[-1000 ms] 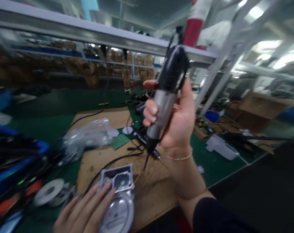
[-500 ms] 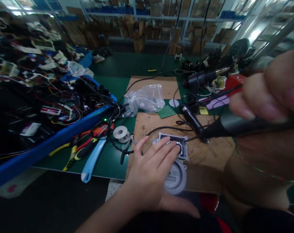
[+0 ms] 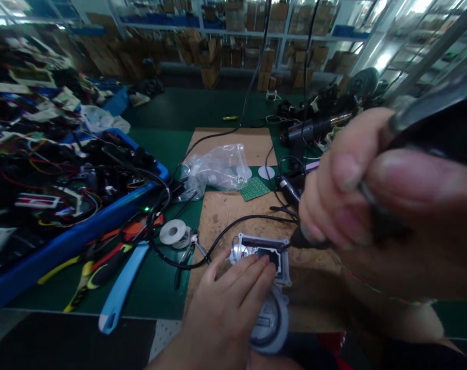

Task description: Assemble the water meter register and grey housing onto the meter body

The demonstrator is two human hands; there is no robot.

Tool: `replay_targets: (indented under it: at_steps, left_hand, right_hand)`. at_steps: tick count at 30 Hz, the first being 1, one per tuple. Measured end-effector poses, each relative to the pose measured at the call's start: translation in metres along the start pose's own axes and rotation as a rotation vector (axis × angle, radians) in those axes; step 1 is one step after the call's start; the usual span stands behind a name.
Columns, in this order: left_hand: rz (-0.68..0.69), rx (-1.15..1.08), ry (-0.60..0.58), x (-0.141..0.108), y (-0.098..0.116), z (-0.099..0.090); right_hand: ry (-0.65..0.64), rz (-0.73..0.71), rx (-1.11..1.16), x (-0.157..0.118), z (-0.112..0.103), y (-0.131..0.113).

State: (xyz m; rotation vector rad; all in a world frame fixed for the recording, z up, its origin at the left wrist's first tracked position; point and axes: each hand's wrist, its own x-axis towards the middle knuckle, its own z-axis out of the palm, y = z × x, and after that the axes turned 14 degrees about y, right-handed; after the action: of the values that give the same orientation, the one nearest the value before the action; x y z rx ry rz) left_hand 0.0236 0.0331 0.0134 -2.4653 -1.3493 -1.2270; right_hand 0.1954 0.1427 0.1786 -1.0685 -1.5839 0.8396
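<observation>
A grey rectangular housing [image 3: 287, 272] lies open on the brown board [image 3: 218, 210], with a black part inside it. A round grey piece with a label [image 3: 270, 321] adjoins its near side. My left hand [image 3: 233, 293] lies over the housing, fingers stretched out, fingertips on the black part. Close to the camera, my right hand [image 3: 353, 190] is wrapped round a dark power screwdriver [image 3: 437, 123]. The tool's narrow dark front end points at the housing's upper right corner; its very tip is too small to make out.
A blue bin [image 3: 141, 192] full of wired electronics fills the left. Pliers [image 3: 108, 267], a light-blue-handled tool [image 3: 125, 288] and a solder spool [image 3: 174, 232] lie beside the board. Beyond are a plastic bag [image 3: 218, 169], a green circuit board [image 3: 254, 189] and a black cable [image 3: 249, 218].
My right hand has moved left and inward with the screwdriver, whose front end is now at the housing's corner. The view has shifted, and my left hand remains on the housing.
</observation>
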Motion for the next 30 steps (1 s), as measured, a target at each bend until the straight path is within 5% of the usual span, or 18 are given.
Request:
replay_targets:
  at_steps: [2, 4, 8, 12, 20, 27, 30]
  left_hand:
    - [0.019, 0.030, 0.041, 0.001, -0.001, 0.002]
    - [0.052, 0.059, 0.058, 0.003, -0.003, 0.001]
    - [0.155, 0.086, 0.005, 0.010, -0.006, -0.004]
    - [0.104, 0.080, 0.081, 0.008, -0.004, -0.003]
    - [0.089, 0.082, 0.025, 0.005, -0.003, -0.001]
    - [0.319, 0.247, 0.056, -0.002, -0.022, 0.003]
    - [0.294, 0.264, 0.122, -0.015, -0.029, 0.017]
  right_hand:
    - [-0.135, 0.086, 0.248, -0.002, 0.002, 0.001]
    - [-0.094, 0.116, 0.378, -0.008, 0.007, 0.002]
    - [-0.077, 0.133, 0.429, -0.016, 0.015, 0.003]
    - [-0.194, 0.103, 0.477, -0.011, 0.012, 0.007]
    - [-0.315, 0.119, 0.552, -0.005, 0.011, 0.017]
    - [-0.171, 0.063, 0.569, -0.012, 0.016, 0.020]
    - [-0.158, 0.060, 0.593, -0.013, 0.018, 0.019]
